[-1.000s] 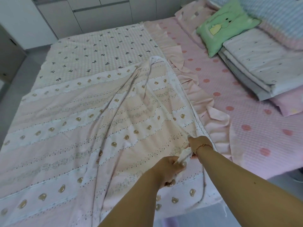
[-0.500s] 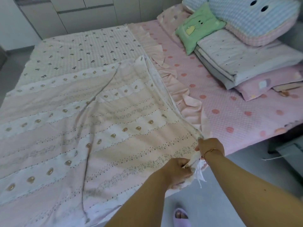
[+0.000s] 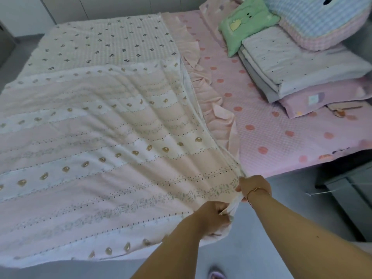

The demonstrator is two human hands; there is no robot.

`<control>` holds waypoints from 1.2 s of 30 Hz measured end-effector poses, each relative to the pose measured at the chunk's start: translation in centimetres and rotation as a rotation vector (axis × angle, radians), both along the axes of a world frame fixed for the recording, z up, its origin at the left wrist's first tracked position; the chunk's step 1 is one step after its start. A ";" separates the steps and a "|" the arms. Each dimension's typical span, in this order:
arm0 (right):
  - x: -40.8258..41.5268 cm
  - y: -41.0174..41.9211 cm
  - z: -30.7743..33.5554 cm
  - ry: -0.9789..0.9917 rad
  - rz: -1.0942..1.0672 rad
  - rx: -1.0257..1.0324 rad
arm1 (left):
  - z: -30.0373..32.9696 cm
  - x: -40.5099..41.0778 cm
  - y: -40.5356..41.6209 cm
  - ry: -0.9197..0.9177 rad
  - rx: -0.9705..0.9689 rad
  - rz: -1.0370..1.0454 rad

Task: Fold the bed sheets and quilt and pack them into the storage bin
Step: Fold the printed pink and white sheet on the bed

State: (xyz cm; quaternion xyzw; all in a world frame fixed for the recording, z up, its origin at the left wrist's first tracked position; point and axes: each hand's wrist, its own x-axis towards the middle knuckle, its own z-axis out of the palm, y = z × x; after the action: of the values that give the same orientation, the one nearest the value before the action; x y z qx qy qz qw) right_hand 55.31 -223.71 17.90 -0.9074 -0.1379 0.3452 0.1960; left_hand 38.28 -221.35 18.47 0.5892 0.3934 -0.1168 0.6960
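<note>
Quilt [image 3: 112,150]: lying spread over the left part of the bed, pink and cream bands dotted with small gold bears, pulled into long creases fanning toward the near right corner.
Quilt corner [image 3: 231,208]: bunched between the two hands, hanging just past the bed's near edge.
Left hand [image 3: 213,216]: curling fingers round the gathered corner, gripping it from the left.
Right hand [image 3: 254,187]: pinching the same corner slightly higher and to the right, wearing a thin bracelet at the wrist; fingertips hidden behind the fabric.
Sheet [image 3: 104,43]: lying flat beyond the quilt, pale check with small dark motifs, partly covered by the quilt's far edge.
Ruffled edge [image 3: 203,81]: running along the quilt's right side, peach frills crumpling between the quilt and the dotted bedcover.
Bedcover [image 3: 281,129]: showing on the right part of the bed, pink check with coral dots.
Green cushion [image 3: 244,22]: leaning at the head of the bed, touching the folded stack.
Folded stack [image 3: 298,65]: sitting at the far right, white and grey layers resting on a pink piece.
Blue checked pillow [image 3: 320,19]: resting on top of the stack.
Slipper [image 3: 216,275]: peeking in at the bottom edge, on the grey floor.
</note>
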 end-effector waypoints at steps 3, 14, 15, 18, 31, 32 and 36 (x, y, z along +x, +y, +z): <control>0.3 -1.3 -1.0 0.043 0.031 -0.011 | -0.7 0.1 -1.7 0.033 -0.044 0.029; 1.3 -1.4 -3.5 0.022 0.247 -0.193 | -1.3 -1.7 -1.5 0.160 -0.110 0.226; 1.4 -1.2 -3.6 0.016 0.249 -0.191 | -1.2 -1.9 -1.2 0.156 -0.099 0.254; 1.1 -0.5 -3.5 -0.007 0.261 -0.181 | -0.7 -2.6 -0.4 0.160 -0.053 0.327; -4.3 6.2 -2.2 0.060 0.378 -0.070 | 3.6 -9.1 3.2 0.181 0.010 0.606; -5.1 6.9 -2.1 0.053 0.405 -0.062 | 3.9 -10.0 3.4 0.188 0.015 0.637; -9.6 9.5 -1.1 0.066 0.514 -0.056 | 4.9 -14.5 4.4 0.222 0.026 0.771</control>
State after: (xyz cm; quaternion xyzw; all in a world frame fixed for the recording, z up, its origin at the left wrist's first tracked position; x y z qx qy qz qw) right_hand 45.76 -214.22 16.79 -0.8358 -0.3480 0.4167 0.0811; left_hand 23.79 -217.00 23.39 0.3908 0.6599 0.0951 0.6346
